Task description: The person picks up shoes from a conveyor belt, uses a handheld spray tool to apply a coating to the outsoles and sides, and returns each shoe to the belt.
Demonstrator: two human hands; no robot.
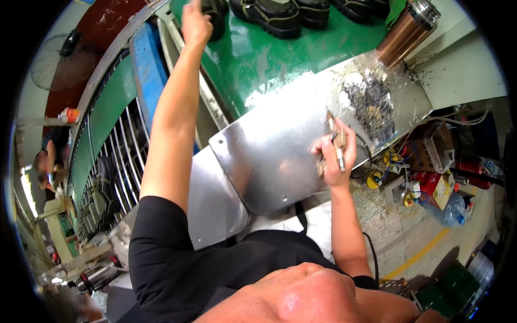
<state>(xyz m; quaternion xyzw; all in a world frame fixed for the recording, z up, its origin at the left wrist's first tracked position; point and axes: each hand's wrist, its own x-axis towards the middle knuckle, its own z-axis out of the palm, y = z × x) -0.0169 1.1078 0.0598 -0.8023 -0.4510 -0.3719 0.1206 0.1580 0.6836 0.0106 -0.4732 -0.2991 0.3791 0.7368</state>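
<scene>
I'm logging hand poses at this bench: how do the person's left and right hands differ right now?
The left hand is stretched far out, up at the black shoes on the green belt; the right hand stays close, over the metal plate. The right grips a slim tool; what the left holds is unclear. Both are bare.

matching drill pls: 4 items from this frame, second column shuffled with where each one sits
Things:
1. copper-coloured metal tumbler with a steel lid
2. pile of dark grey scrap shavings
3. black work shoes with pale stitching
4. slim metal-tipped hand tool

Places:
A. gripped in the right hand over the bare steel plate
B. on the green conveyor belt, near the raised left hand
C. heaped on the far right end of the steel plate
D. standing at the belt's far right corner

Pairs: 1-D, 2-C, 3-B, 4-A
</scene>
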